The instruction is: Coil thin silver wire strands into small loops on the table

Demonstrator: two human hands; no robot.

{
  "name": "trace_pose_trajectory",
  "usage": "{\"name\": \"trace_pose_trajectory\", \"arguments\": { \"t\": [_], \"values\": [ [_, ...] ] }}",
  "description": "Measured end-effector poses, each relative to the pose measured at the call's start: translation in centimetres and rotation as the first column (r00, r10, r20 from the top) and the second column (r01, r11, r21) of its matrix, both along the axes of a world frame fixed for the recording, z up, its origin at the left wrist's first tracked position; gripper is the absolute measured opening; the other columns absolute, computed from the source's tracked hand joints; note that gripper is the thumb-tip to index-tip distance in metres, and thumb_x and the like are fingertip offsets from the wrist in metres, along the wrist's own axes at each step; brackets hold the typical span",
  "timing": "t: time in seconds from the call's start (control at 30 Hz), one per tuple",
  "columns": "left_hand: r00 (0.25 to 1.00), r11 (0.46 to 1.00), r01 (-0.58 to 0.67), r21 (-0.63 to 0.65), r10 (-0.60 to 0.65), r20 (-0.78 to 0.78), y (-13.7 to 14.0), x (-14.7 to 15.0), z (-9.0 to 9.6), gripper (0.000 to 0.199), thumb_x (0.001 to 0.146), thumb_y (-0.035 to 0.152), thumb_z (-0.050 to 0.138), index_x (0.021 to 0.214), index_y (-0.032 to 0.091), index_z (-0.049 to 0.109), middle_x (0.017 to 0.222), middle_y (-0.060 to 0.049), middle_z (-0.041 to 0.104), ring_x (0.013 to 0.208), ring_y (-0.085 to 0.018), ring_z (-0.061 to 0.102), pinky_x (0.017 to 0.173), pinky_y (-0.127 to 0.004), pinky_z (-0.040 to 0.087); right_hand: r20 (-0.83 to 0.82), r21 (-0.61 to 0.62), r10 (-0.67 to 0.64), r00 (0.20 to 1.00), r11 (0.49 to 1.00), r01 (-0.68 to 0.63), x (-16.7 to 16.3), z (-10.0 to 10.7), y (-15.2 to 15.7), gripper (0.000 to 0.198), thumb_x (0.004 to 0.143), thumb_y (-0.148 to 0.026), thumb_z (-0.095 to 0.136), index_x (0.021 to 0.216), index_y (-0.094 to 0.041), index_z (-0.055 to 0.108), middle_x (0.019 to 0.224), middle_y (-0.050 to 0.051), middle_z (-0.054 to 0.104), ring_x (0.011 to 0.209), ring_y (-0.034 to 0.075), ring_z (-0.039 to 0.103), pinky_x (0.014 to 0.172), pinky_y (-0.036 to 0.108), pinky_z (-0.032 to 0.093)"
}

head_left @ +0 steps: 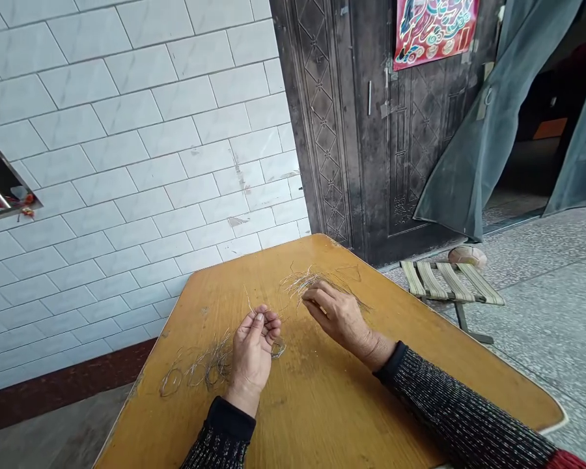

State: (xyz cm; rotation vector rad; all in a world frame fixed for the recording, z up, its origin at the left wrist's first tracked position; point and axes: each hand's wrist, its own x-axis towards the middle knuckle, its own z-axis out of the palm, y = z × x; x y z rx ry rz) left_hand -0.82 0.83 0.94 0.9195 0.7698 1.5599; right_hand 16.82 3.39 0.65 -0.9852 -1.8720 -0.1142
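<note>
A person works thin metal wire with bare hands at a wooden table (pixel 322 397) set against a tiled wall (pixel 141 156), seen from where I stand in the room. The left hand (pixel 254 348), above the table's middle and toward its left edge, has thumb and fingers clamped on a strand of wire (pixel 249 298), its end sticking up past the fingertips. A small loop of wire (pixel 284 349) shows just beside that hand, on its right. The right hand (pixel 339 316) reaches over a bundle of loose wires (pixel 300 281) lying near the far right corner; its fingers are bent and bunched at the bundle's near side, but I cannot tell whether they have closed on a wire. Tangled wire coils (pixel 215 368) lie along the left edge, next to the left wrist. Both arms wear dark flecked sleeves (pixel 459 397). Beyond the right edge, a folding stool (pixel 456 281) with striped straps stands on the speckled floor, near a dark door (pixel 420 150) bearing a red poster (pixel 434 29).
</note>
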Motion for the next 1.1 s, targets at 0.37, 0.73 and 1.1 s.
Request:
{"name": "trace_pose_trajectory", "arguments": {
  "t": [0.37,0.73,1.1],
  "values": [
    [0.804,0.916,-0.029,0.400,0.260,-0.535,-1.2,1.4,-0.5,0.018,0.075,0.026,0.060,0.090,0.023,0.069,0.100,-0.010,0.067,0.098,-0.024,0.059,0.093,-0.039,0.039,-0.337,-0.096,0.316,0.887,0.925,-0.367,-2.7,-0.6,-2.3,0.022,0.081,-0.035,0.054,0.095,-0.019,0.059,0.080,0.004,0.059,0.061,0.012,0.052,0.056,0.024,0.043],
    [0.927,0.935,-0.166,0.313,0.256,-0.274,-0.8,1.3,-1.0,0.027,0.078,0.028,0.055,0.104,0.023,0.051,0.114,-0.009,0.055,0.102,-0.020,0.058,0.084,-0.035,0.047,-0.747,-0.160,0.285,0.600,0.800,-0.578,-2.6,-0.2,-1.3,0.026,0.081,-0.044,0.052,0.078,-0.019,0.057,0.070,0.002,0.062,0.064,0.013,0.061,0.059,0.025,0.048],
    [0.968,0.998,-0.017,0.064,0.033,-0.248,0.1,1.0,-0.4,0.023,0.071,0.037,0.063,0.082,0.017,0.061,0.073,-0.001,0.059,0.064,-0.010,0.055,0.050,-0.018,0.040,-0.914,-0.255,0.120,0.388,0.574,-0.779,-2.8,-0.4,-1.4,0.031,0.069,-0.047,0.062,0.073,-0.018,0.056,0.076,0.001,0.065,0.061,0.009,0.061,0.052,0.019,0.045]
  ]
}}
